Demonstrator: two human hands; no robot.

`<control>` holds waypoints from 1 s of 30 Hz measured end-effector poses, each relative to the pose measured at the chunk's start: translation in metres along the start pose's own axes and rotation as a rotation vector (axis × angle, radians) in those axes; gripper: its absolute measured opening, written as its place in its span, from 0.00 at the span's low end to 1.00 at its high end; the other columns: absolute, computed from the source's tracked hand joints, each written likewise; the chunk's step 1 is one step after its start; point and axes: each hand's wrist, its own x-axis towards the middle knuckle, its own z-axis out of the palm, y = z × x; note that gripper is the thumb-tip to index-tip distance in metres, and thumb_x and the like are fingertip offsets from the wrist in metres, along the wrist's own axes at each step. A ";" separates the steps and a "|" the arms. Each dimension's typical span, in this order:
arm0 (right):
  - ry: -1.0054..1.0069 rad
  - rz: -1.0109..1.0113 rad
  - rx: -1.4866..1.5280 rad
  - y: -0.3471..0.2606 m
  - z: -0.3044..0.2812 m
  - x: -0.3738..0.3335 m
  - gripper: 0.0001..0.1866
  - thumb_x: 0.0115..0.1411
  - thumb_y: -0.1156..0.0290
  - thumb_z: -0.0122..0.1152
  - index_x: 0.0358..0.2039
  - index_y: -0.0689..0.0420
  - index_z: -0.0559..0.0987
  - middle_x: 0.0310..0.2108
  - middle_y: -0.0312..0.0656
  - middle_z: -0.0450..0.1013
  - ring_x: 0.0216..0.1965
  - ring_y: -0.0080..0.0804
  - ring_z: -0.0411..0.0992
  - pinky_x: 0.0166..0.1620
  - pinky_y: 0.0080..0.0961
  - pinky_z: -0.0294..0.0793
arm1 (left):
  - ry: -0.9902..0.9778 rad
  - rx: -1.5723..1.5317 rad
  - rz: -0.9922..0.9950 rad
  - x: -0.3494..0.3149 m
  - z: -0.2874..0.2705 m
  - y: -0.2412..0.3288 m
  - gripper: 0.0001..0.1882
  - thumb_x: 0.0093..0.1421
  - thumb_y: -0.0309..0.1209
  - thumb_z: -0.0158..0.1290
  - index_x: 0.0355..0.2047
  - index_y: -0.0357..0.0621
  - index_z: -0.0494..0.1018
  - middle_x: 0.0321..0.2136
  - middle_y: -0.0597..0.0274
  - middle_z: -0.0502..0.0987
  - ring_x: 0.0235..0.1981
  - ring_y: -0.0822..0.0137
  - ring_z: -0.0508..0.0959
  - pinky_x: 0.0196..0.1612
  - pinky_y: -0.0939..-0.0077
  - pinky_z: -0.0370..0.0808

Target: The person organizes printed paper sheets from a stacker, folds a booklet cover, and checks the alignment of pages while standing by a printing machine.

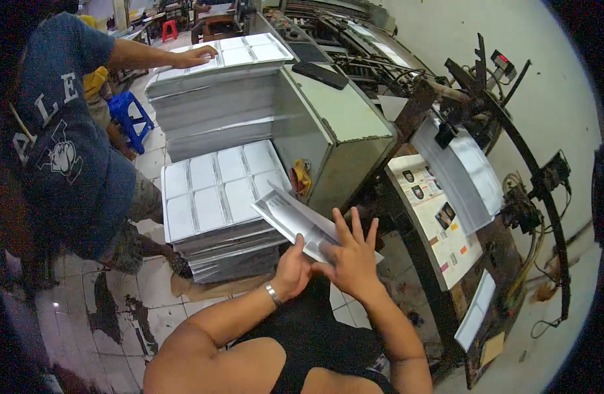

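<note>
A long folded bundle of thin white sheets (295, 215) slants in front of my body, its upper left end beside a waist-high stack. My left hand (293, 270) grips its near edge, thumb on top, a silver band round the wrist. Over the right end of the bundle, my right hand (356, 259) has its fingers spread and its thumb close to my left hand. That hand partly hides the bundle. The stack of printed sheets (243, 180) shows rows of pale panels split by grey strips.
A taller sheet stack (216, 85) stands behind, a co-worker's hand (195, 57) on top. A black phone (320, 75) lies on the green machine cabinet (348, 111). At right are a curved sheet pile (463, 174) and a metal arm (532, 148). A blue stool (131, 121) stands at left.
</note>
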 end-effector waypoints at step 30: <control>0.240 0.351 0.714 0.027 0.014 0.002 0.08 0.48 0.75 0.74 0.23 0.64 0.81 0.26 0.40 0.74 0.27 0.26 0.72 0.31 0.24 0.69 | 0.424 0.511 0.498 0.011 -0.033 -0.015 0.36 0.66 0.26 0.53 0.70 0.43 0.48 0.58 0.48 0.68 0.59 0.58 0.70 0.62 0.64 0.67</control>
